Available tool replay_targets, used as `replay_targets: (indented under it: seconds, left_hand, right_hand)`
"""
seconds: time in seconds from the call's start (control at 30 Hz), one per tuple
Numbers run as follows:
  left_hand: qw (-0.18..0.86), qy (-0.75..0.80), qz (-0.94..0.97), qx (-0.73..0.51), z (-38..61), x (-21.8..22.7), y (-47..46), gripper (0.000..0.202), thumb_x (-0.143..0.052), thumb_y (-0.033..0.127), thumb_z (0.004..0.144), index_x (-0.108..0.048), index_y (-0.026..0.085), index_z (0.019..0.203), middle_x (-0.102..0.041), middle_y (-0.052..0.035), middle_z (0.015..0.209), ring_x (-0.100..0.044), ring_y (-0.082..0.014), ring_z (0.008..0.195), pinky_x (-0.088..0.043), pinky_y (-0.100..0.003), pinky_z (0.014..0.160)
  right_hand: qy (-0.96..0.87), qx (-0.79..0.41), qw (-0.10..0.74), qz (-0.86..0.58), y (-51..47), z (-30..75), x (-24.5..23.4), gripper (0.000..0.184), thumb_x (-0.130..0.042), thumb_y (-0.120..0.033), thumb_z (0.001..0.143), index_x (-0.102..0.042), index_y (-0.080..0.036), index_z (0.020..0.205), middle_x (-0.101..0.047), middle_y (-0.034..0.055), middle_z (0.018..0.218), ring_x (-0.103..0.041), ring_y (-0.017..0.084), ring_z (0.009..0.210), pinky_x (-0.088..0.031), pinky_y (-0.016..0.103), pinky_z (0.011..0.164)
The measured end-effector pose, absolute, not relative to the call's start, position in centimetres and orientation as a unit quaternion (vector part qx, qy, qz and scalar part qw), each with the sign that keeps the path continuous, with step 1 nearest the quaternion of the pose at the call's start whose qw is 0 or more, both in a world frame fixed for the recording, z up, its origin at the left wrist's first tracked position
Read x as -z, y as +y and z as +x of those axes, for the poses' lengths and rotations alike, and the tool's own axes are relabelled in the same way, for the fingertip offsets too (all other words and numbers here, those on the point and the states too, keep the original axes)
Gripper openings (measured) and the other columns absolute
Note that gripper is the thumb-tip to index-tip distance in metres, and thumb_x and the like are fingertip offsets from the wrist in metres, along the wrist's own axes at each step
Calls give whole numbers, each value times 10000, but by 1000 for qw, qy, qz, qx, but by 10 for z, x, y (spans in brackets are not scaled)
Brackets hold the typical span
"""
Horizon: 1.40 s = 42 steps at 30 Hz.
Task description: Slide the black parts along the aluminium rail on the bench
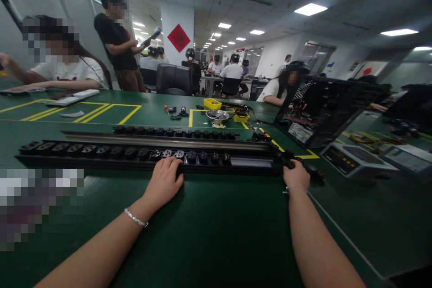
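A long black power strip (118, 153) lies across the green table, with a row of sockets along its top and a bare channel at its right part. My left hand (165, 175) grips its near edge about midway, fingers over the sockets and thumb in front. At the strip's right end my right hand (297, 174) is closed on a dark part, too blurred to name; whether that part is joined to the strip I cannot tell. Just behind lies a metal rail (168, 141), and beyond it a second row of black sockets (175, 132).
Behind the strips are a metal bowl (217, 115), a yellow bin (212, 104) and small tools (173, 110). An open computer case (324, 108) and a power supply unit (357, 160) stand to the right. A person (67, 63) sits at the far left; others are beyond.
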State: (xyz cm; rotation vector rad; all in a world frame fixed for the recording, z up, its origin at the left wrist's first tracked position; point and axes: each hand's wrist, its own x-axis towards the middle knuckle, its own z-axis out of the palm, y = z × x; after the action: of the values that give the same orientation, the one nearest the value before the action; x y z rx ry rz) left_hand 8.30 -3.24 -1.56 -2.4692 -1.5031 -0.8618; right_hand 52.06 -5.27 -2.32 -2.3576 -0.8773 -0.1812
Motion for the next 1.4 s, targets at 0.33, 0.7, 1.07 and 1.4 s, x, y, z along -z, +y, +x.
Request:
replay_targets:
  seconds: [0.33, 0.7, 1.07, 1.4]
  left_hand:
    - [50, -501, -812, 293, 87, 14, -33, 330, -503, 243, 782, -541, 165, 1100, -539, -107, 1100, -468, -271, 1079, -365, -451, 982]
    - [36, -508, -811, 288, 88, 12, -34, 335, -501, 236, 783, -543, 152, 1104, -538, -114, 1103, -466, -273, 1068, -368, -454, 977]
    - [41, -504, -808, 302, 89, 12, -35, 319, -495, 230, 775, -544, 179, 1086, -546, -103, 1090, -478, -274, 1067, -371, -457, 978]
    - [45, -502, -810, 300, 87, 14, -33, 317, -491, 237, 781, -538, 182, 1089, -548, -108, 1097, -475, -275, 1077, -375, -468, 970]
  right_hand:
    - [-399, 202, 410, -795, -56, 483, 1, 383, -446, -184, 741, -620, -103, 1073, -602, 178, 1119, -507, 292, 1092, -370, 438, 941]
    - [-619, 1, 354, -701, -36, 331, -4, 325, -507, -369, 796, -631, -244, 1068, -651, 50, 1107, -520, 236, 1117, -259, 485, 1024]
    - [-597, 13, 344, -724, -36, 333, -3, 297, -509, -329, 773, -636, -229, 1022, -662, 53, 1069, -544, 225, 1072, -243, 442, 1029]
    - [-595, 34, 343, -726, -36, 341, -2, 287, -498, -336, 772, -625, -211, 997, -665, 58, 1004, -560, 219, 1000, -258, 425, 1012]
